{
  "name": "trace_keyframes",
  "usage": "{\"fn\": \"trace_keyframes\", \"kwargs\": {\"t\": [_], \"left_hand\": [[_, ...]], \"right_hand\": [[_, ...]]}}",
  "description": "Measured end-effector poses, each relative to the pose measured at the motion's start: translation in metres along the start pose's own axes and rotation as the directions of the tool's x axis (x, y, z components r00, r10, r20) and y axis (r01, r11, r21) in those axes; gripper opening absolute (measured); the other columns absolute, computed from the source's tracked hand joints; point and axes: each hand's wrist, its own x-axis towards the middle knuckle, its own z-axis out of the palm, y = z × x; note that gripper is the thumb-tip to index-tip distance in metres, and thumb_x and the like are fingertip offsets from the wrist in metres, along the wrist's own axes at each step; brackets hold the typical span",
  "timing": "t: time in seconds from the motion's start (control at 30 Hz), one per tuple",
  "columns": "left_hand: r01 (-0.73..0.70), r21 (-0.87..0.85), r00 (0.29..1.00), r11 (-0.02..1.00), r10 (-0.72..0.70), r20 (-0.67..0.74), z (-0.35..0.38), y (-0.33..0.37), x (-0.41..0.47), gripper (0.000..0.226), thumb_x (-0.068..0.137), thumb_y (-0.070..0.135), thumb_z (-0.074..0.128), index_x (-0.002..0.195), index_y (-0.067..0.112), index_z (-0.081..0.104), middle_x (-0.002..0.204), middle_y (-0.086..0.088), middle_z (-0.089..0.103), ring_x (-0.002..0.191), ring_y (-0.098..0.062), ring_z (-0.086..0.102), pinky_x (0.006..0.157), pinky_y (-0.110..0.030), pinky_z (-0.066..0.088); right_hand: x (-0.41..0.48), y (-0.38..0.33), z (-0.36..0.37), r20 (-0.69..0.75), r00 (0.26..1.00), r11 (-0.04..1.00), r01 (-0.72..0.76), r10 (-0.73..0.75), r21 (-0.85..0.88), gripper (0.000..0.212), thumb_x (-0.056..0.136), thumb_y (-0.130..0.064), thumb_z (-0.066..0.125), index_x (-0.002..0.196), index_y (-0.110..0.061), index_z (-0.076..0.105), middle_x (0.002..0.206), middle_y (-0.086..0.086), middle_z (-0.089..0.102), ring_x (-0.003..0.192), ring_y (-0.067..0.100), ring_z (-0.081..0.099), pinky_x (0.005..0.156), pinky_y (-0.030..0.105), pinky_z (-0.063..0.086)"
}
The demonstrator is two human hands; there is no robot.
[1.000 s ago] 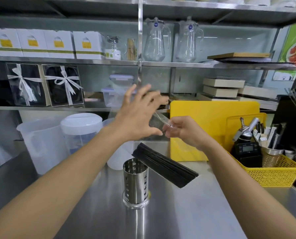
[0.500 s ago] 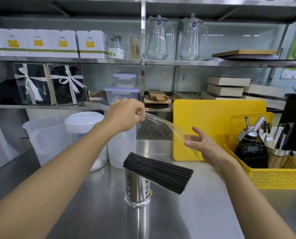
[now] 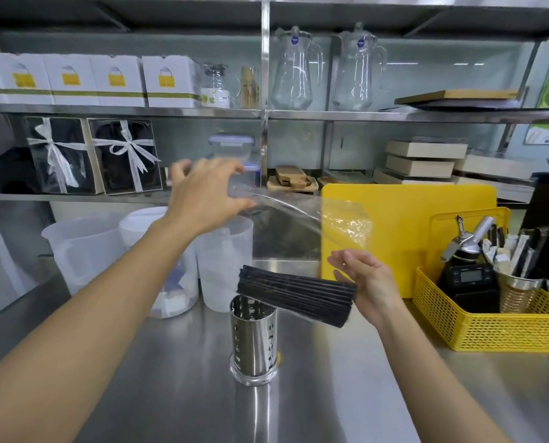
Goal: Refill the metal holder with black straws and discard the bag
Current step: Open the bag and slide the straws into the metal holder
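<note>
A perforated metal holder stands upright on the steel counter. A bundle of black straws lies tilted across its rim, right end lower and sticking out to the right. My left hand is raised above and left of the holder, pinching one end of a clear plastic bag. The bag hangs in the air towards the right with no straws in it. My right hand is spread, palm beside the right end of the bundle, just under the bag's free end.
Translucent plastic jugs and a lidded tub stand behind and left of the holder. A yellow cutting board leans at the back. A yellow mesh basket with a scale and utensils sits at the right. Shelves with boxes and glass pitchers rise behind.
The bag has come off the straws. My left hand took it and drew it up and left. My right hand let go of it and dropped to the bundle's right end.
</note>
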Motion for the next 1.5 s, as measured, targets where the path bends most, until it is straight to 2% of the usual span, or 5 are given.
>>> {"fn": "trace_keyframes", "kwargs": {"t": [0.17,0.3,0.63,1.13,1.5], "left_hand": [[0.205,-0.519,0.923,0.829,-0.341,-0.18,0.003,-0.041,-0.005,0.116,0.059,0.038,0.083,0.145,0.021,0.006,0.152,-0.008,0.016,0.135,-0.009,0.025,0.113,-0.042,0.016],[0.473,-0.813,0.855,0.339,-0.399,0.331,0.018,-0.059,-0.02,0.111,0.073,0.02,0.074,0.144,0.028,-0.012,0.145,-0.009,0.035,0.121,-0.003,0.036,0.111,-0.041,0.016],[0.476,-0.757,0.879,0.447,-0.274,0.391,0.045,-0.06,-0.033,0.019,0.074,0.005,0.071,0.089,0.017,0.067,0.065,0.011,0.073,0.074,-0.007,0.067,0.096,-0.034,0.045],[0.346,-0.81,0.925,0.473,-0.316,0.211,0.052,-0.056,-0.015,0.015,0.076,0.007,0.07,0.071,0.02,0.065,0.053,0.016,0.068,0.061,-0.004,0.064,0.067,-0.018,0.049],[0.497,-0.802,0.838,0.332,-0.423,0.345,0.049,-0.046,-0.016,0.089,0.069,0.021,0.078,0.138,0.019,0.022,0.136,-0.008,0.042,0.115,-0.02,0.049,0.091,-0.031,0.038]], "right_hand": [[0.004,-0.012,-0.015,-0.018,0.999,0.996,0.04,-0.038,0.078,0.022,0.079,-0.011,0.058,0.06,-0.017,0.068,0.067,-0.004,0.073,0.071,0.01,0.071,0.078,0.031,0.044],[0.01,-0.012,-0.03,0.014,0.999,0.988,0.036,-0.039,0.151,0.021,0.073,-0.014,0.058,0.057,-0.018,0.07,0.069,-0.004,0.073,0.074,0.012,0.07,0.073,0.029,0.052],[0.007,-0.008,-0.03,-0.029,0.999,1.0,0.029,-0.029,0.0,0.001,0.068,-0.015,0.069,0.067,-0.014,0.069,0.07,-0.002,0.074,0.074,0.012,0.071,0.076,0.033,0.046],[0.009,-0.016,-0.032,-0.173,0.946,0.916,0.202,-0.274,-0.346,0.007,0.08,-0.014,0.067,0.083,-0.007,0.068,0.076,0.005,0.072,0.074,0.016,0.068,0.073,0.029,0.049],[0.003,-0.025,-0.033,-0.171,0.935,0.926,0.256,-0.31,-0.277,0.005,0.084,-0.009,0.062,0.084,-0.006,0.066,0.066,-0.003,0.073,0.068,0.011,0.069,0.067,0.021,0.055]]}}
